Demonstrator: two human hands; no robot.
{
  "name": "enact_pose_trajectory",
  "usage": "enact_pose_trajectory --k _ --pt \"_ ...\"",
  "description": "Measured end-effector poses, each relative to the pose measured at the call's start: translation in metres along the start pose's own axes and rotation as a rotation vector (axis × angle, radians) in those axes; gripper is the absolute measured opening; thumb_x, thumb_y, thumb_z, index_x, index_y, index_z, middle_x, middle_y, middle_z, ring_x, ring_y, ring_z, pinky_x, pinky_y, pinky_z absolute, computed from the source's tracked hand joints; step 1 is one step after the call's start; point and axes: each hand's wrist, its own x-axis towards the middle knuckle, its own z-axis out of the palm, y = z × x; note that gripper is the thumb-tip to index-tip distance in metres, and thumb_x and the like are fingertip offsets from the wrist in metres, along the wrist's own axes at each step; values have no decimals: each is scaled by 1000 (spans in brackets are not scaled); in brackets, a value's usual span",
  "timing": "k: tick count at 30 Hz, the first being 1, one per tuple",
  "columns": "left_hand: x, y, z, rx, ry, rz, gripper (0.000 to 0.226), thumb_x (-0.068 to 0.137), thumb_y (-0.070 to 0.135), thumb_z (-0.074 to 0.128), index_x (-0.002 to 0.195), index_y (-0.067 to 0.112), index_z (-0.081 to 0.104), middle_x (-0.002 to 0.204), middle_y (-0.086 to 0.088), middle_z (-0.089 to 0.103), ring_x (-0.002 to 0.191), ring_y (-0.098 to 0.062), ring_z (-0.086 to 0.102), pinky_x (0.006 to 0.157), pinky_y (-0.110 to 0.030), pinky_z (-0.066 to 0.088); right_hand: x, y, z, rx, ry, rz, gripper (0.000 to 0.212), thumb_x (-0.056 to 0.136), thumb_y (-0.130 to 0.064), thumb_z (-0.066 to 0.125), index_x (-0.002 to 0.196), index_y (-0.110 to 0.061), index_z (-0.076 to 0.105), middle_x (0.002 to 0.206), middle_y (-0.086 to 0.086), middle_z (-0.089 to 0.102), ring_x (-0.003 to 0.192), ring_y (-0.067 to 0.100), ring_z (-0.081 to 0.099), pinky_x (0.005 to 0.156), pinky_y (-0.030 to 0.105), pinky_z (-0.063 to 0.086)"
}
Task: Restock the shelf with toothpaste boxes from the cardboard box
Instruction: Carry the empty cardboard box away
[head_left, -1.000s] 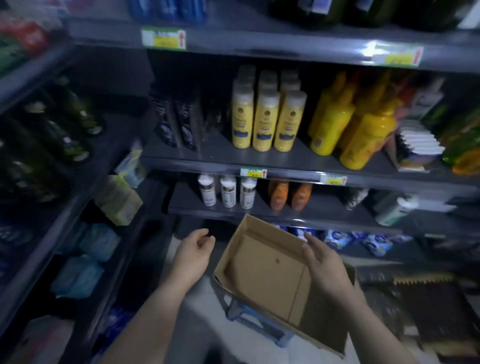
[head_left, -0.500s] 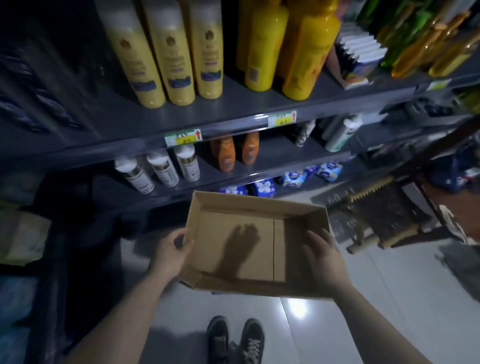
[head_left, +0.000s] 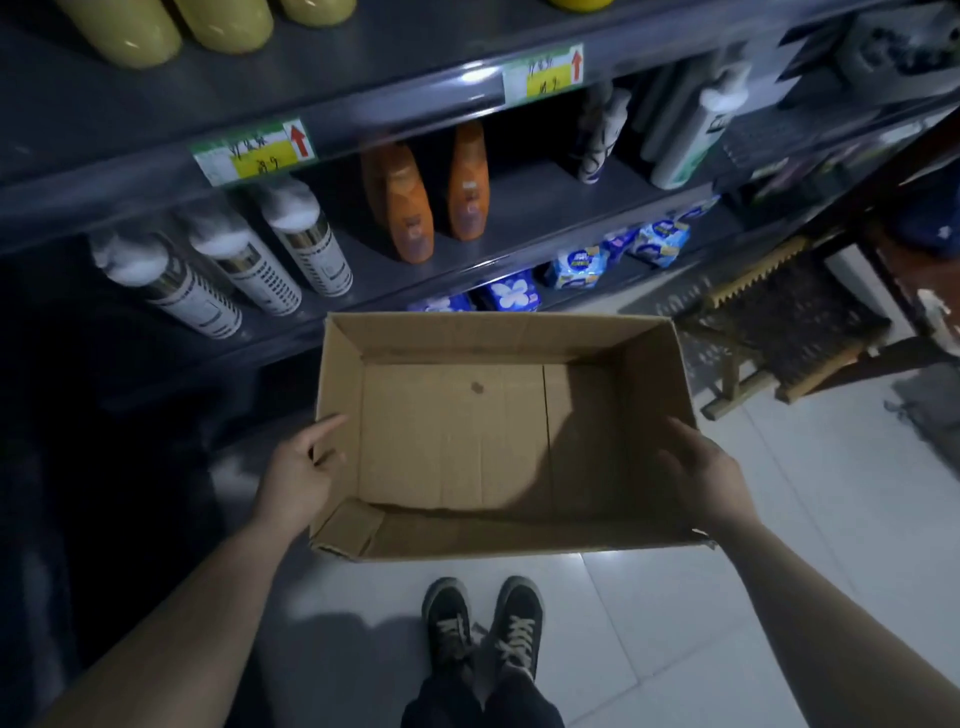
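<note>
- Two hands hold one box (head_left: 452, 441) at mid-view, open top up, its brown floor in full sight.
- The left hand (head_left: 298, 475) grips the box's 9 o'clock wall, fingers curled round the rim.
- The right hand (head_left: 701, 470) grips the 3 o'clock wall, thumb inside; its other fingers are hidden behind the cardboard.
- The box's far wall lies near the shelf (head_left: 524, 208) at 12 o'clock.
- On that shelf three white cans (head_left: 306, 244) stand at 10 o'clock and two orange bottles (head_left: 400, 202) at 12 o'clock.
- Two tags (head_left: 254, 153) sit on the rail above them.
- Blue packs (head_left: 511, 293) lie on the lowest level, just beyond the far wall.
- Yellow bottles (head_left: 124, 31) show at 11 o'clock, cut by the top edge.
- Dark shoes (head_left: 483, 623) stand on pale tiles (head_left: 675, 597) at 6 o'clock.
- A wooden frame (head_left: 779, 322) stands at 2 o'clock.
</note>
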Motion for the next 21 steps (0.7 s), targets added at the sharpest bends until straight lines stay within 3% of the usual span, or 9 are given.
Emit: enact_pose_trajectory --k 6,9,10,12,14,17,19,21 --pt "2 -4 0 12 47 -16 46 95 2 53 130 30 58 137 -6 54 120 -19 51 89 -23 37 -1 0 4 69 110 27 42 99 -13 45 138 -28 51 130 9 61 105 29 62 87 34 49" --pt "0 2 -4 -5 55 1 47 94 1 53 132 28 58 119 -3 60 79 -3 51 76 -24 39 -4 -1 -4 64 127 18 43 100 -13 41 138 -32 51 126 10 63 94 28 62 84 36 52" --pt "-2 5 -6 0 51 8 47 94 1 53 132 28 57 117 1 58 74 0 48 73 -24 39 -6 0 -8 63 134 16 43 101 -14 41 138 -33 51 123 12 65 87 26 61 81 38 52" --pt "-7 16 -10 12 41 35 49 94 0 54 133 29 56 129 1 55 94 -9 57 83 -24 40 -14 3 -20 70 157 19 44 100 -13 41 138 -33 50 118 12 66 78 21 55 78 39 53" --pt "-14 30 -16 26 39 65 49 93 1 54 132 32 56 138 -6 52 124 -20 50 97 -26 39 -25 7 -34 86 177 33 45 100 -12 41 138 -34 50 115 12 67 76 20 55 75 40 55" --pt "-29 58 -24 47 20 108 50 94 2 53 131 34 56 141 -8 50 131 -24 46 102 -34 43 -47 13 -57 112 177 63 44 101 -14 39 139 -34 49 119 11 66 76 19 56 75 37 54" --pt "-41 79 -28 77 18 176 50 93 0 53 131 33 57 141 -9 51 115 -25 58 90 -31 50 -65 17 -73 143 179 84 43 101 -15 38 139 -33 49 128 9 62 85 22 60 80 36 52" --pt "-49 99 -31 100 5 233 49 93 0 53 130 32 58 139 -10 52 72 -22 62 61 -18 49 -86 23 -89 166 192 118 43 102 -15 38 139 -33 49 133 7 59 102 28 62 88 35 50"
